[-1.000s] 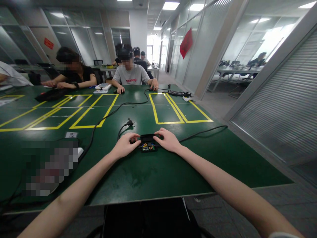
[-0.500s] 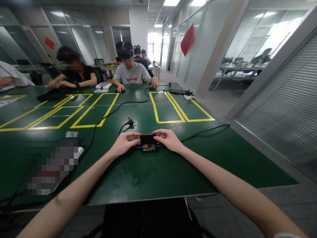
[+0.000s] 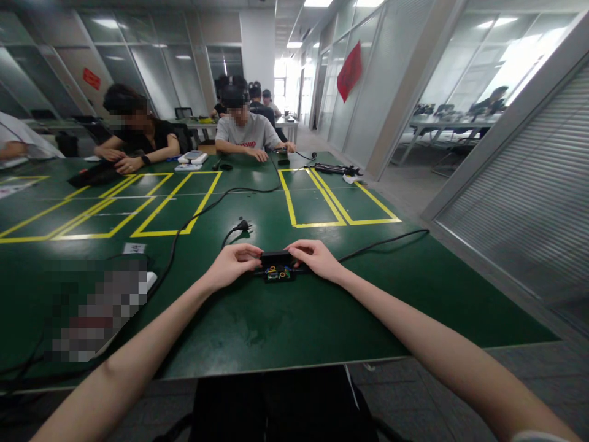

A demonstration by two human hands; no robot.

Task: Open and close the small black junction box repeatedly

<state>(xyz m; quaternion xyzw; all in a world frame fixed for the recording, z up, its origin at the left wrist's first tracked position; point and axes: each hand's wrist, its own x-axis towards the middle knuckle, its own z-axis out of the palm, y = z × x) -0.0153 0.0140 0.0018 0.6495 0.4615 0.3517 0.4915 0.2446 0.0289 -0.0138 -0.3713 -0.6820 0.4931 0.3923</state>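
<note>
Two hands pinch the black cover (image 3: 275, 258), L hand (image 3: 257, 258) at its left end, R hand (image 3: 289, 248) at its right, thumb + fingertips each. Cover's long axis runs L–R, approx. parallel to the worktop (image 3: 257, 331) near edge; its exact tilt is unclear. Base (image 3: 278, 280) w/ circuit board (image 3: 278, 272) lies just nearside, same axis. Fingertips hide cover's ends; board details too small to ID. Cable (image 3: 381, 244) runs off R, partly hidden behind R hand.

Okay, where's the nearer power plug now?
In the head view, left of centre, the power plug lies on the green table beyond the left hand, between yellow-taped rectangles.
</note>
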